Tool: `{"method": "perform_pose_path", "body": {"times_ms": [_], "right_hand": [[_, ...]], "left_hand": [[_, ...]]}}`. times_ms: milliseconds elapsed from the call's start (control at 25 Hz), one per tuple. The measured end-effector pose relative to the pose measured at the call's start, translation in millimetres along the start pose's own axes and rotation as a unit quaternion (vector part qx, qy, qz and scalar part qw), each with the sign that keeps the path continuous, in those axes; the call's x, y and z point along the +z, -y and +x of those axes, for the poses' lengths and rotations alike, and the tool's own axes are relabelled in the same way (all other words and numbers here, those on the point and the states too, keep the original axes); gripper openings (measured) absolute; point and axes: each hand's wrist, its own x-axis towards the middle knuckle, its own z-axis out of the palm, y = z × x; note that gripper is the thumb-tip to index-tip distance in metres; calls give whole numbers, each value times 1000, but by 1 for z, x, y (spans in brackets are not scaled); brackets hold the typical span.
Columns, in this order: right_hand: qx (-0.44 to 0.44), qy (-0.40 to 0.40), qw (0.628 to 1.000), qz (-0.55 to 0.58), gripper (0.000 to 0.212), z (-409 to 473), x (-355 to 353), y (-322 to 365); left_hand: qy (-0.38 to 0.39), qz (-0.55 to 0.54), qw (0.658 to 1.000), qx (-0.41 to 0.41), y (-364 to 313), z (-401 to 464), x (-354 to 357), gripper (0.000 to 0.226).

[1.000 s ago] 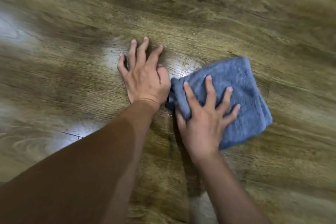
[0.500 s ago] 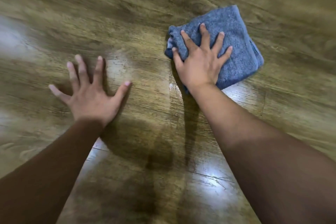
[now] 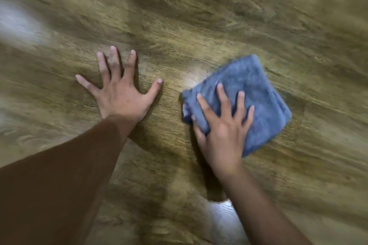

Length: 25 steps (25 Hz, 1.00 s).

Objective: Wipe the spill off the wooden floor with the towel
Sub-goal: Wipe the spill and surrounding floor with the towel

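Pressing the towel (image 3: pixel 256 93) flat, right hand (image 3: pixel 223 131) (fingers spread) on floor (image 3: pixel 199 26).

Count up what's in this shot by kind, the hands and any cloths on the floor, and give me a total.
Hands: 2, the left hand flat on the wooden floor, the right hand pressing on the towel.
Towels: 1, a folded blue towel.
Total: 3.

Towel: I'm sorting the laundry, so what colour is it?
The towel is plain greyish blue, seen in the head view.
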Motion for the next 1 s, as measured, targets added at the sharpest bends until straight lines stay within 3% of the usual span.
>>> {"method": "perform_pose_path", "body": {"times_ms": [160, 280, 400, 600, 720, 840, 1000], "right_hand": [[-56, 22, 998, -11, 65, -105, 8, 28], [-58, 21, 998, -11, 62, -95, 9, 29], [-49, 29, 998, -34, 66, -41, 5, 34], [76, 2, 997, -12, 55, 130, 14, 52], [69, 25, 997, -20, 53, 186, 14, 50], [39, 38, 998, -27, 54, 172, 10, 50], [-68, 53, 996, -31, 62, 71, 0, 51]], "left_hand": [[-8, -13, 1000, 3, 0, 1, 2, 91], [-2, -17, 1000, 1, 1, 1, 2, 87], [-4, -22, 1000, 2, 1, 1, 2, 82], [-4, -17, 1000, -7, 0, 1, 1, 76], [3, -12, 1000, -5, 0, 0, 0, 74], [10, -11, 1000, -4, 0, 0, -1, 72], [14, -18, 1000, -2, -1, -1, -4, 69]]}}
